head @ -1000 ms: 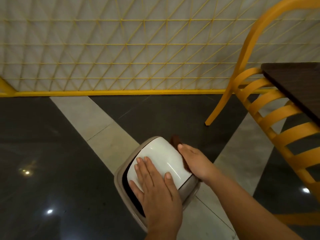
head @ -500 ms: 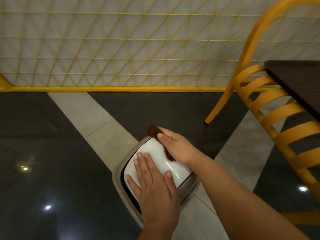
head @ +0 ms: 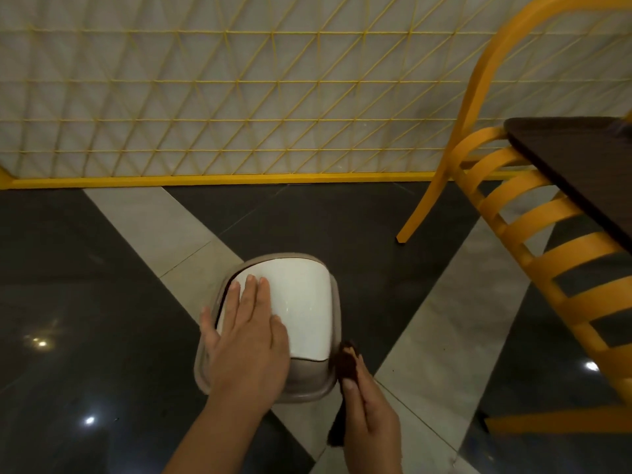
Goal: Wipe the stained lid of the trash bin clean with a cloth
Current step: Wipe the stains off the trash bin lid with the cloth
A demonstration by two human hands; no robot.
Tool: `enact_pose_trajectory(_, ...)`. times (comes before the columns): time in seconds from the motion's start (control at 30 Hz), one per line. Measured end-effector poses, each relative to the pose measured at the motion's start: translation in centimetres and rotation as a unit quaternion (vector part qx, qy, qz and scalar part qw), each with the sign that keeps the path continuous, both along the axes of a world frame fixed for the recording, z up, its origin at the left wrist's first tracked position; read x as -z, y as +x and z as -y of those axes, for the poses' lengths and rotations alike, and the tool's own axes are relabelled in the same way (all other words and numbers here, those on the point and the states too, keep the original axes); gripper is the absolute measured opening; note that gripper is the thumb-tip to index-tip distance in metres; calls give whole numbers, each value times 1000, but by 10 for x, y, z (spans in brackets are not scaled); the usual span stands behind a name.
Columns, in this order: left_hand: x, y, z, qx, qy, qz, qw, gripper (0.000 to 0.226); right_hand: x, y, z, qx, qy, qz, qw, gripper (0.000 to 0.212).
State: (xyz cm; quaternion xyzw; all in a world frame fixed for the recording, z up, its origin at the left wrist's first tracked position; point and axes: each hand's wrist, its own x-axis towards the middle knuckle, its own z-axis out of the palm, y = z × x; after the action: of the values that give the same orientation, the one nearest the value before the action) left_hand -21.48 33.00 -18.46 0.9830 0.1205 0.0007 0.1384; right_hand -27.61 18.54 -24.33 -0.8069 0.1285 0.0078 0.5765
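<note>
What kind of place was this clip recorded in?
Probably a cafe or canteen dining area: a yellow slatted chair tucked under a dark table, a polished tiled floor, and a small swing-lid trash bin.

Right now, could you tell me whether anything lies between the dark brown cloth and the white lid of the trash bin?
Nothing visible does. The right hand grips the dark brown cloth just off the bin's near right corner, and the white lid is bare there. The left hand lies flat on the lid's left side.

White domed lid [head: 301, 313] tops the beige bin [head: 307, 381] (dark brown cloth [head: 347, 366] beside it).
</note>
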Motion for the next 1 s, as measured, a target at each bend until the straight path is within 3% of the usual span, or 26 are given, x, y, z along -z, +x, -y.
enact_pose_trajectory(0.1, 4, 0, 18, -53, -44, 3, 998, 66, -1, -7, -22, 16, 29, 41, 999, 42)
enact_pose_trajectory(0.23, 7, -1, 23, -58, 10, 12, 998, 74, -8, 17, -35, 2, 134, -26, 991, 35)
enact_pose_trajectory(0.3, 8, 0, 23, -53, 27, 8, 998, 68, -16, 42, -29, -24, 166, 14, 986, 38)
enact_pose_trajectory(0.47, 9, 2, 26, -57, 36, -3, 998, 70, -41, 122, -20, -192, 51, 92, 976, 34)
enact_pose_trajectory(0.63, 9, 2, 25, -45, 32, -12, 998, 74, -60, 183, -27, -306, -73, 24, 949, 31)
enact_pose_trajectory(0.77, 8, 2, 14, -13, 8, -21, 1000, 77, -58, 191, -24, -235, 1, -59, 970, 30)
enact_pose_trajectory(0.87, 5, 1, -5, 35, 46, -16, 998, 96, -44, 171, -11, -158, 16, -54, 986, 30)
enact_pose_trajectory(1.0, -2, -15, -37, -31, 21, 35, 999, 126, -27, 119, 6, -86, 5, -46, 995, 30)
